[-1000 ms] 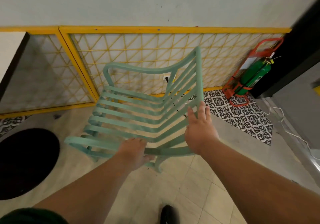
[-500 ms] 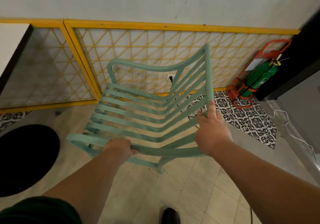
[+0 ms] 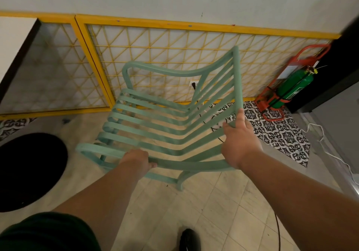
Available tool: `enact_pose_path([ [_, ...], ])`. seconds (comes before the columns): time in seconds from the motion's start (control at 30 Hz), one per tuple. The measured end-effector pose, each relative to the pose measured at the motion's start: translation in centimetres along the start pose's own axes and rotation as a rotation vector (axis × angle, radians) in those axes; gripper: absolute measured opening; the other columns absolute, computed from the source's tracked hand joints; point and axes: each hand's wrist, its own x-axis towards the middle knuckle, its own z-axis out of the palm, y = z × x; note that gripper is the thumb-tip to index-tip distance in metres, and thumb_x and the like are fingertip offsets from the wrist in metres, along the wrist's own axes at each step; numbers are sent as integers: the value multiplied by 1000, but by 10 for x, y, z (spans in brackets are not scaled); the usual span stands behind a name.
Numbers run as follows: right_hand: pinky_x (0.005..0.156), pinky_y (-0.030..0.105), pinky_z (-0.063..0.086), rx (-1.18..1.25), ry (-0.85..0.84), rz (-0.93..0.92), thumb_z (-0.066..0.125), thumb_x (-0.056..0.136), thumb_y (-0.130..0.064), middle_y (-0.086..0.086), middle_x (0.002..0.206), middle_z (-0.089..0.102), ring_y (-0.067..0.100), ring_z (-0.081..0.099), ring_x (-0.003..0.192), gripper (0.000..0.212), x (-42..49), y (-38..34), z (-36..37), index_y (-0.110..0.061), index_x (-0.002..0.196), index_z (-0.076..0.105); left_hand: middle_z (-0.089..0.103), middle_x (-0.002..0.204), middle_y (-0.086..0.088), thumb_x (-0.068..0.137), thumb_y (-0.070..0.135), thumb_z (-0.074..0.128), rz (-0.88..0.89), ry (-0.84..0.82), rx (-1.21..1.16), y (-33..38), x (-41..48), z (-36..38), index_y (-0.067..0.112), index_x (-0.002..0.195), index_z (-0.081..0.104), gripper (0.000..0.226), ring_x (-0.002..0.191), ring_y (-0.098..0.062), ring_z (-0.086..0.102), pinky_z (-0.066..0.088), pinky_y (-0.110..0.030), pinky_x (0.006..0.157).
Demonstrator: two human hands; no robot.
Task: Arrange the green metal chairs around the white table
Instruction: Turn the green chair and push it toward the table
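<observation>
Head view: your left hand (image 3: 137, 160) has its fingers curled tight round the near flat armrest of the green chair (image 3: 190, 164). Your right hand (image 3: 240, 144) wraps the top bar of its backrest, one finger lying straight along it. The chair is smooth painted metal, with curved slats. It sits in front of you, before the yellow lattice panel (image 3: 155, 43); whether its legs touch the beige tiles is unclear. A white tabletop (image 3: 13, 37) shows far left, and a green extinguisher (image 3: 291, 87) leans at right.
</observation>
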Motion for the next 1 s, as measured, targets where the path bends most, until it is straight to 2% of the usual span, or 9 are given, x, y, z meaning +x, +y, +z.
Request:
enact_pose_path([
  [0.2,117,43,37,20,8,-36,48,92,0,5,164,-35,32,-5,159,83,8,1,-2,-29,164,19,65,115,-6,93,68,52,-10,22,-60,-1,-11,10,15,118,64,60,110,-26,60,49,-42,99],
  [0.37,118,41,35,-9,12,-75,47,93,-1,4,165,-34,30,-6,159,82,15,2,-4,-29,164,18,65,122,-6,95,67,50,-37,62,-52,5,-22,18,16,122,63,59,115,-27,59,48,-41,101],
  [0.57,112,39,41,-24,21,-111,44,91,0,-4,165,-33,23,-8,159,81,22,7,-13,-31,163,24,64,124,-6,96,68,47,-102,25,-56,20,-27,25,16,123,63,60,118,-26,57,47,-40,100],
  [0.63,111,40,44,-38,26,-133,45,89,-1,-6,165,-33,23,-9,159,82,27,11,-16,-30,163,25,65,120,-5,95,69,46,-115,24,-55,26,-28,29,16,121,63,61,115,-25,58,48,-39,97],
  [0.73,117,43,39,-48,19,-153,48,89,-3,-8,166,-32,23,-9,159,83,35,13,-21,-30,163,24,63,117,-3,95,68,46,-137,14,-89,33,-28,34,17,118,63,59,114,-25,55,45,-40,95],
  [0.83,116,43,39,-44,13,-148,47,90,-3,-9,166,-32,22,-7,159,82,39,13,-23,-31,164,23,62,117,-3,96,68,46,-140,-5,-97,36,-28,31,17,118,63,58,116,-25,53,44,-40,97],
  [0.93,114,45,41,-54,16,-160,50,91,-9,-9,166,-32,22,-6,159,79,41,14,-24,-32,163,26,61,116,-3,97,67,45,-116,-1,-110,35,-32,27,18,119,62,57,115,-25,54,46,-40,97],
  [1.0,115,48,37,-83,13,-165,52,92,-18,-5,168,-29,25,-5,159,73,41,15,-23,-32,161,30,59,119,-2,98,66,43,-81,1,-90,30,-39,25,20,124,58,55,116,-24,53,46,-41,96],
])
